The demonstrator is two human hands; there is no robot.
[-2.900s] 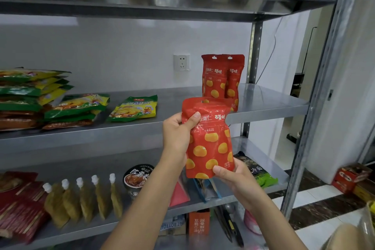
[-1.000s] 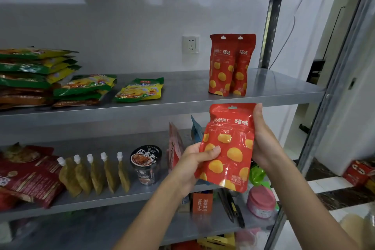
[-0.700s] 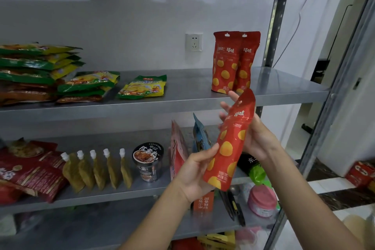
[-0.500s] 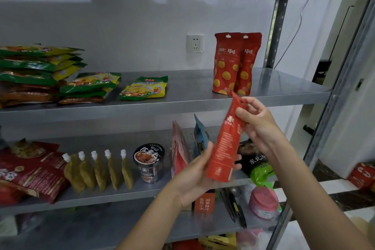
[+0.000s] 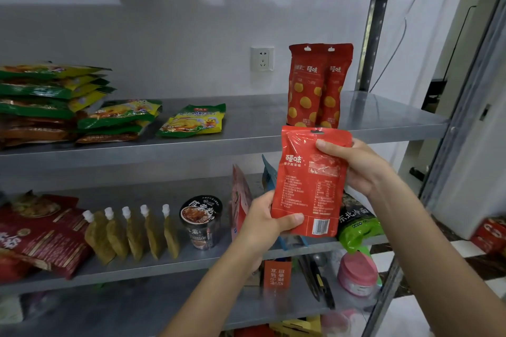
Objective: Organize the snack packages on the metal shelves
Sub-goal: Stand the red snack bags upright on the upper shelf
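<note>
While both hands clamp the red pouch [image 5: 310,180] — left hand [image 5: 267,223] low, right hand [image 5: 356,164] high — its back faces near.

looks like a storeroom or pantry, maybe back of a small shop: bare steel rack shelves [image 5: 383,117] vs a plain white wall [image 5: 164,49] w/ a socket [image 5: 262,59], stacked snack packs [image 5: 49,90], an instant noodle cup [image 5: 201,220], red cartons [image 5: 490,232] at floor level.
</note>
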